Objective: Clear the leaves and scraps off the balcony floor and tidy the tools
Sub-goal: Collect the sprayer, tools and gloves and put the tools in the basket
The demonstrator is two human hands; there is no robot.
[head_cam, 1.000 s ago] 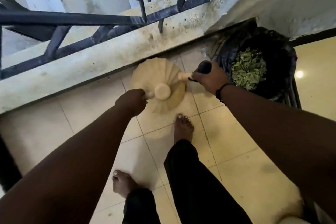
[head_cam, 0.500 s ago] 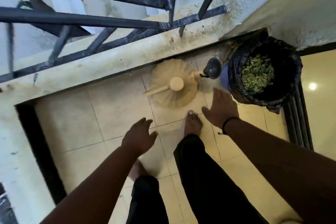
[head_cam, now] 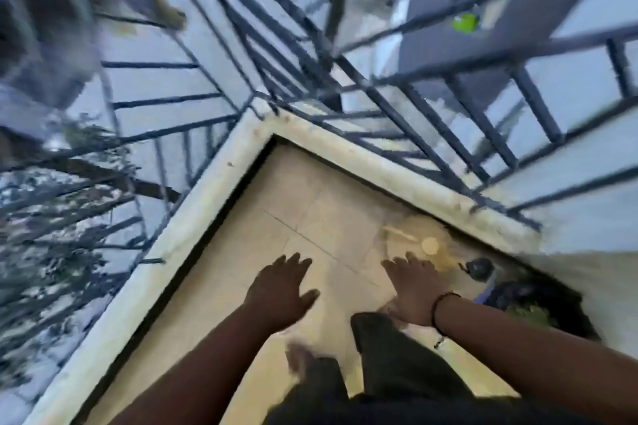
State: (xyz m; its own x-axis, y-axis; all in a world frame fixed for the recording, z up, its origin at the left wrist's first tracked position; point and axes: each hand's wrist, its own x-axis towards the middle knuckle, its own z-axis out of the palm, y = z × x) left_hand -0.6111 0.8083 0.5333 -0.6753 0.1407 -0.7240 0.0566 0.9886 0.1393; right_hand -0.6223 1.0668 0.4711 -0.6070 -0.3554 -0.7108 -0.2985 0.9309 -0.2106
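Observation:
The view is blurred by motion. A tan fan-shaped tool (head_cam: 414, 245) lies on the balcony floor (head_cam: 310, 210) by the low wall, with a small black round tool (head_cam: 478, 267) beside it. A black bin bag (head_cam: 538, 300) holding green leaves (head_cam: 528, 312) sits at the right. My left hand (head_cam: 281, 293) hovers over the tiles with fingers spread, holding nothing. My right hand (head_cam: 414, 288), a dark band at its wrist, is also spread and empty, just in front of the tan tool.
A pale concrete curb (head_cam: 193, 224) and dark metal railing (head_cam: 345, 55) enclose the corner of the balcony. Trees and roofs lie beyond the bars at left. My legs in dark trousers (head_cam: 390, 366) stand on the tiles below my hands.
Both hands let go of the tan and black tools, which now lie on the floor. My hands drew back and opened. The view swung left toward the balcony corner.

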